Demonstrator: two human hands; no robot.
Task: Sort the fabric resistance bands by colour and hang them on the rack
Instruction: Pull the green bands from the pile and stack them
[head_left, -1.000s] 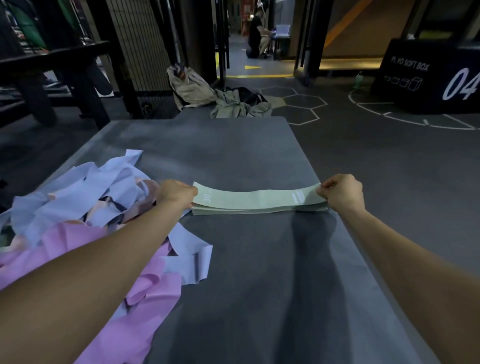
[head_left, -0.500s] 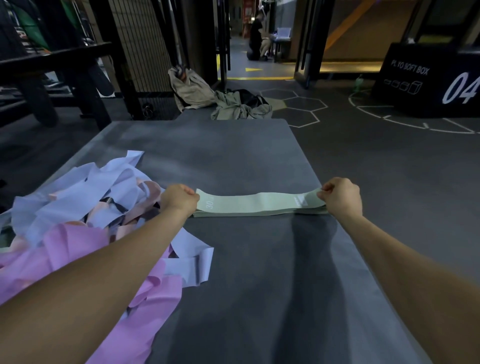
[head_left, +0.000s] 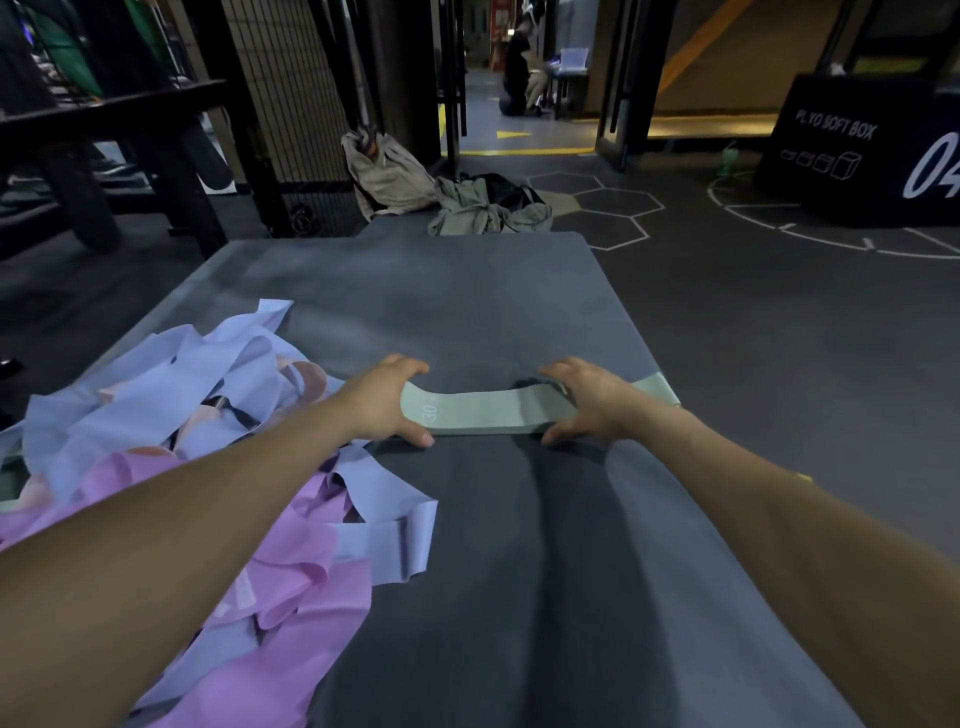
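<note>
Logging one stack of pale green bands (head_left: 483, 413), printed "30", flat on the grey mat (head_left: 467, 571). My left hand (head_left: 382, 402) cups its left end, thumb and fingers curved about the edges; my right hand (head_left: 587, 402) does likewise further right (the far tip pokes out beyond). Lilac and pink bands (head_left: 171, 467) heaped left. Black box (head_left: 857, 156) reads "PLYO SOFT BOX".

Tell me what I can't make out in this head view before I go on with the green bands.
- Rack: not in the head view.
- Green bands: count unclear; stacked edges merge, and the right hand covers part of the stack.
- Mixed pile: cut off by the left edge and overlapped by the left forearm.
- Left hand: its grip on the stack's end is only partly visible.
</note>
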